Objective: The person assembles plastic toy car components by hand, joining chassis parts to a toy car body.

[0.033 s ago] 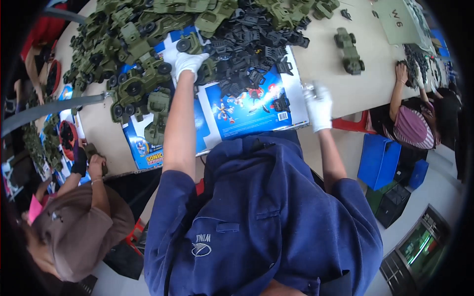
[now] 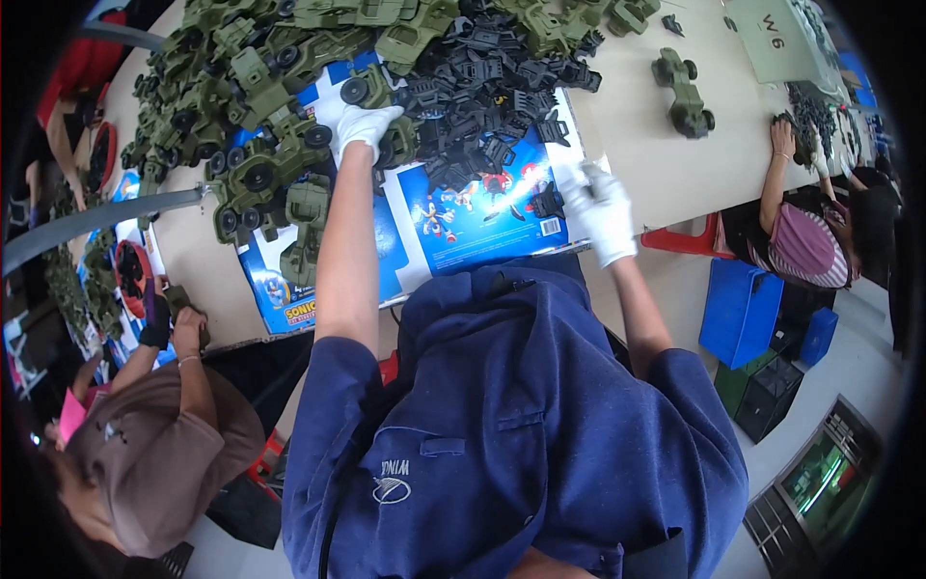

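My left hand point(image 2: 365, 127), in a white glove, is closed around a green toy truck point(image 2: 374, 89) with black wheels at the near edge of the pile. The glove covers part of the truck. My right hand point(image 2: 603, 214), also gloved in white, hovers near the right edge of a printed blue cardboard sheet point(image 2: 482, 227). Motion smears its fingers, so their grip is unclear. Just left of it lies a small black plastic part point(image 2: 548, 201). Farther right, a green toy truck point(image 2: 684, 93) stands alone on the table.
Green toy trucks point(image 2: 256, 77) heap up at the far left, beside a pile of black plastic parts point(image 2: 482, 87). A grey strap point(image 2: 106, 220) crosses at left. A pale green box point(image 2: 776, 43) stands far right. Co-workers sit left point(image 2: 159, 425) and right point(image 2: 805, 232).
My right hand has moved left over the sheet's edge, closer to the single black part. The lone truck at right sits slightly farther away. My left hand stays on its truck.
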A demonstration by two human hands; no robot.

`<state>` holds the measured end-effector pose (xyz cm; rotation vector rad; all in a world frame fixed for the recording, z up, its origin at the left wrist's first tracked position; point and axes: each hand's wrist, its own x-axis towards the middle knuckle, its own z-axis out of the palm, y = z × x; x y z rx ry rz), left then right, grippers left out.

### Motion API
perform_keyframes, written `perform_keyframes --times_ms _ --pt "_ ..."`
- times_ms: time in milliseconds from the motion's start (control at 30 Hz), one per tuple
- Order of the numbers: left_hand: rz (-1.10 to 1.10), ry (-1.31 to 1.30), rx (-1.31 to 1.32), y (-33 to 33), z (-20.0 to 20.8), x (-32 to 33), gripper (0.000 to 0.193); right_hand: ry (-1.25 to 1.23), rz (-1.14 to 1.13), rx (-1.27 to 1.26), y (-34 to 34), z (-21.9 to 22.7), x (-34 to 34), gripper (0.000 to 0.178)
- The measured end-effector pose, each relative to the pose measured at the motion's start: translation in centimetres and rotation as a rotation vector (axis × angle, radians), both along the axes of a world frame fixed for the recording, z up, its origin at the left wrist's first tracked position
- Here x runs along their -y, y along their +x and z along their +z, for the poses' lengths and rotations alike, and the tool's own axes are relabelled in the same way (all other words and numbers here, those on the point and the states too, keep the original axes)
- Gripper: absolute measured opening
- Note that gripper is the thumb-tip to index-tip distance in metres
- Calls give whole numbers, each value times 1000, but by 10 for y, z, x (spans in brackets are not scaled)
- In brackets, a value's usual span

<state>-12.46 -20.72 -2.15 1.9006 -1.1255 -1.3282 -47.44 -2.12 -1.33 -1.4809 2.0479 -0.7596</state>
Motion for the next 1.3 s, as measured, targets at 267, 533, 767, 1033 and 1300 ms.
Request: perform_keyframes --times_ms 267,533,767,1033,1300 --pt "171 -162 -63 50 -50 -13 36 76 364 -236 52 17 -3 58" --pt "360 -30 -743 31 44 -107 25 200 -52 790 29 10 12 49" --pt "-73 176 -741 2 83 -166 32 74 219 1474 83 81 80 54" --pt "-155 460 -860 2 61 -178 50 189 610 1080 114 105 89 48" --pt "80 -21 -1656 -6 59 -235 123 -48 -189 893 127 70 8 40"
